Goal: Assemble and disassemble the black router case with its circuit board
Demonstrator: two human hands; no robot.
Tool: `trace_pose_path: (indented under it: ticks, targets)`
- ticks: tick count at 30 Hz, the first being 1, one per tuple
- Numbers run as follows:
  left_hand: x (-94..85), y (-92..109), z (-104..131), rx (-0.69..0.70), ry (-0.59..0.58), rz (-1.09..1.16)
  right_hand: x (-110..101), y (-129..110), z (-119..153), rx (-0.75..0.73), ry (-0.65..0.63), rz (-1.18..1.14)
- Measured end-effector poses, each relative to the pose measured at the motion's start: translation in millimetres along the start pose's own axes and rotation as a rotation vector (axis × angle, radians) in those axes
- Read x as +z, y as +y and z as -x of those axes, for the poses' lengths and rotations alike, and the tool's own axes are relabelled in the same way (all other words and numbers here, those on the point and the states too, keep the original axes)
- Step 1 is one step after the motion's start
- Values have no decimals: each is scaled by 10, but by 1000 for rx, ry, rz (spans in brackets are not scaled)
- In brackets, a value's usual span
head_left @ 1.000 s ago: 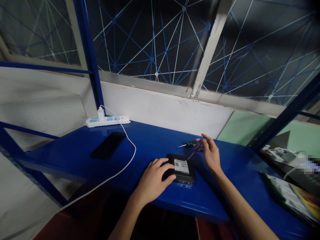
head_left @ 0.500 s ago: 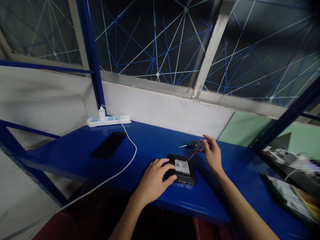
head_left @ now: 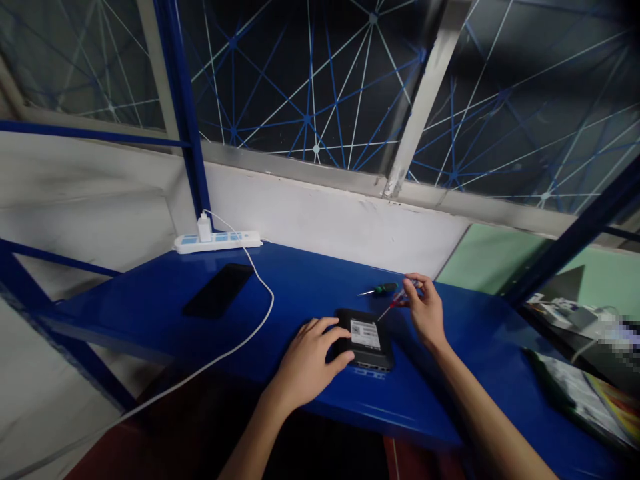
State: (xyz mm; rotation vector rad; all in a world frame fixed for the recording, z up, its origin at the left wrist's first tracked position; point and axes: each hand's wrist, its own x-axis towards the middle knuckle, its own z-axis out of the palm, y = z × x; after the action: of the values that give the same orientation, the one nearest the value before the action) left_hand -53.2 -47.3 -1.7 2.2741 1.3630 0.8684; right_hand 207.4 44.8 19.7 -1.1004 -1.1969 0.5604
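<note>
A small black electronic box (head_left: 378,359) with a white printed label (head_left: 366,334) on top lies on the blue table, a row of ports along its near side. My left hand (head_left: 314,360) holds it at the left side, thumb and index finger on its top edge, the other fingers curving behind. Pinched in my right hand (head_left: 424,310) is a slim screwdriver (head_left: 395,303), red near the shaft, slanting down to the left. Its tip meets the box's far right corner; a screw there is too small to see. Just behind lies a second screwdriver (head_left: 385,288) with a dark green handle.
A black smartphone (head_left: 219,291) lies at left on the blue table (head_left: 295,273). Behind it, a white power strip (head_left: 225,241) carries a charger (head_left: 204,228), whose white cable (head_left: 235,347) crosses the table. A shiny packet (head_left: 583,393) is at right, near a blue frame post (head_left: 565,247).
The screwdriver in my right hand has turned slightly and its tip has shifted a little to the right. My left hand and the box are almost unmoved.
</note>
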Motion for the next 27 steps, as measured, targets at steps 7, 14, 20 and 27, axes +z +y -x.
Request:
trace_pose_path:
  ticks: [7, 14, 20, 27]
  targets:
    - [2, -7, -2, 1, 15, 8, -18, 12, -11, 11, -8, 1]
    - [13, -10, -6, 9, 20, 4, -18, 19, 9, 63, -29, -49]
    - [-16, 15, -3, -11, -1, 16, -7, 37, 2, 34, -22, -9]
    - [-24, 23, -2, -6, 11, 7, -23, 29, -8, -4, -5, 25]
